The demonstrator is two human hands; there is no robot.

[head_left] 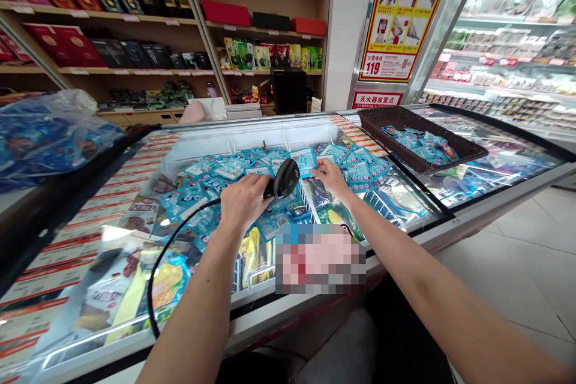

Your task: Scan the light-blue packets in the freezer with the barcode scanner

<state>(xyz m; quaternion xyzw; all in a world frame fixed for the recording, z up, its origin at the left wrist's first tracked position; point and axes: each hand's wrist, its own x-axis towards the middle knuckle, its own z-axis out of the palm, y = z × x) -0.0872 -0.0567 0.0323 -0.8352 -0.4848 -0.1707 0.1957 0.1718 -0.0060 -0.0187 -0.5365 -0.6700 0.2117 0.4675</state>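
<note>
My left hand (243, 201) is wrapped round the handle of a black barcode scanner (286, 179), whose cable (164, 252) curves down to the left. The scanner's head points toward a small blue packet (304, 159). That packet is pinched at its right edge between the thumb and fingers of my right hand (329, 175). Under and around both hands, many similar blue packets (229, 165) lie loosely spread over the glass top of a chest freezer (189, 132). Bagged goods show through the glass below.
A brown woven basket (382, 126) with more blue packets stands on the freezer at the right. At the left lies a clear plastic bag (49, 132) of blue packages. A blurred patch (320, 259) covers something at the front edge. Stocked shelves (265, 27) line the back.
</note>
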